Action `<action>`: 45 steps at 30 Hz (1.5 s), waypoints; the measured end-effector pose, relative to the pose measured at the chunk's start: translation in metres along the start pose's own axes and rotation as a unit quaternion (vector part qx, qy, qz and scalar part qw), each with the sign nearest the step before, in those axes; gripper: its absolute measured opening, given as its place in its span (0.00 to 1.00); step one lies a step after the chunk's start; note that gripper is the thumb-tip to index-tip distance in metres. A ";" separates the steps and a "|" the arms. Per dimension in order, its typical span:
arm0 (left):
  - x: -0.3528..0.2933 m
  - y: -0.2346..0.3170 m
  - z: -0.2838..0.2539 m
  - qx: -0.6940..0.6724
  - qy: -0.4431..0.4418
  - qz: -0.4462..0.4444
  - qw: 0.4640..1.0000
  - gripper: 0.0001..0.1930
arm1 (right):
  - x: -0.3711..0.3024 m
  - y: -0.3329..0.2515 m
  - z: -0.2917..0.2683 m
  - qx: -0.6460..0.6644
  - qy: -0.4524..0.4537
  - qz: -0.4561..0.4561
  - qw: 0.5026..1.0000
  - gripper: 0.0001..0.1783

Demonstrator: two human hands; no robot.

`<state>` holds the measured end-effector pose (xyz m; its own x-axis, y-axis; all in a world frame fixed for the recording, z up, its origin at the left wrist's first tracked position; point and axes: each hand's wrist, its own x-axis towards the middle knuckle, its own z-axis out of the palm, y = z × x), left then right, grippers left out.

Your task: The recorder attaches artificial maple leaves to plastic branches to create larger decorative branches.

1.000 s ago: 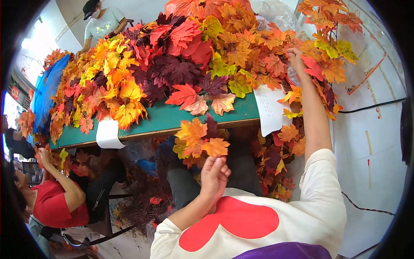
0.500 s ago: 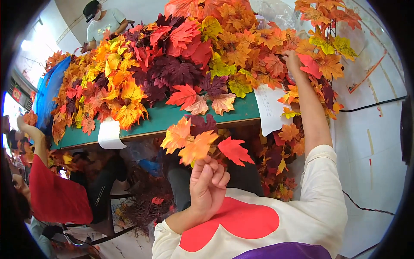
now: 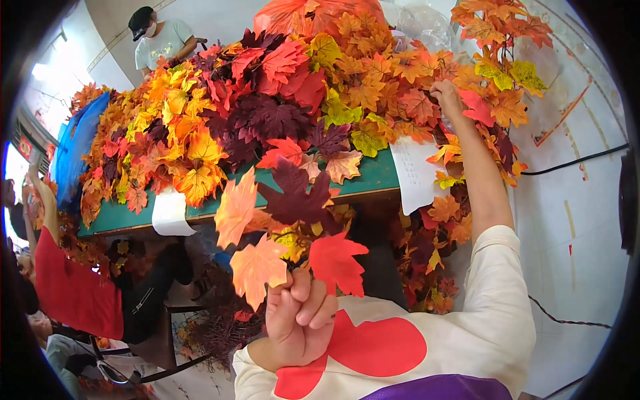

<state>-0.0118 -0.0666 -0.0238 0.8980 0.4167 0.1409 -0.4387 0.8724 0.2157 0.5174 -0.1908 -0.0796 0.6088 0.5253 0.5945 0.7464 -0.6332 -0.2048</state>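
My left hand [image 3: 301,317] is closed around the base of a spray of artificial maple leaves [image 3: 293,193], held up in front of my chest. The spray carries peach-orange, dark purple, red and yellow leaves; its stem is mostly hidden by my fingers. Stretched far out to the right, my right hand [image 3: 448,100] has its fingers curled together at a heap of orange maple leaves [image 3: 420,105]. What those fingers grip, if anything, is hidden. A loose red leaf [image 3: 477,107] shows just beside that wrist.
Piles of yellow, red and purple leaves [image 3: 270,120] cover the green table [image 3: 373,177]. Paper sheets [image 3: 415,175] hang over its front edge. An orange plastic bag [image 3: 317,17] stands behind. A person in red [image 3: 77,290] sits at left; another person [image 3: 163,40] is across the table.
My left hand has moved slightly left and down, and the spray has turned and risen closer, showing its purple leaf more fully. My right hand has shifted a little left.
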 end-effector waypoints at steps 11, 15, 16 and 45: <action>0.002 0.004 0.034 -0.048 -0.090 0.002 0.995 0.10 | 0.040 0.058 0.053 0.145 0.276 0.070 0.948 0.10; -0.001 0.011 0.042 -0.052 -0.099 0.036 0.993 0.09 | 0.047 0.026 0.044 0.202 0.172 0.152 0.952 0.09; 0.001 0.012 0.046 -0.064 -0.114 0.044 0.990 0.09 | 0.050 0.029 0.040 0.205 0.170 0.155 0.951 0.09; 0.029 -0.012 -0.074 0.145 0.200 0.028 0.969 0.11 | -0.199 -0.329 -0.086 0.545 -0.212 0.026 0.811 0.08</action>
<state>0.0217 -0.0465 -0.0935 0.7883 0.5776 -0.2119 -0.4260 0.7609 0.4894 0.1271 -0.1360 -0.0636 0.5121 0.8082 0.2907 0.3717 0.0966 -0.9233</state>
